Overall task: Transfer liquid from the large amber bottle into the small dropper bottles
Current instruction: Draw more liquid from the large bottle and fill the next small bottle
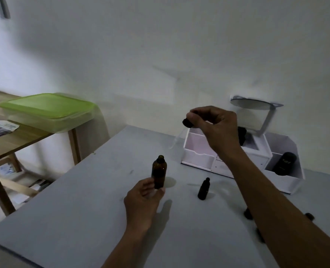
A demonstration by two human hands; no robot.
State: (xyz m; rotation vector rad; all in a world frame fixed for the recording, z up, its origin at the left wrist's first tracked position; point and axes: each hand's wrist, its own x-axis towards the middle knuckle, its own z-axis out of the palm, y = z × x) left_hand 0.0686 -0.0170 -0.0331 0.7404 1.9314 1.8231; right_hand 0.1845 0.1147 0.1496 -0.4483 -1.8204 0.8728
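The large amber bottle [159,171] stands upright and uncapped near the middle of the grey table [83,219]. My left hand [143,200] holds its base with thumb and fingers. My right hand [212,124] is raised above the table and pinches the black bulb of a dropper [186,122]. The dropper's clear glass tube [176,139] slants down to the left, blurred. A small dark dropper bottle [203,189] stands open to the right of the amber bottle. Other small dark pieces [247,213] show partly behind my right forearm.
A white compartment organiser [199,153] with a round mirror [251,104] stands at the table's back right and holds a black container [284,163]. On a wooden side table [15,144] to the left sits a green-lidded plastic box [48,109].
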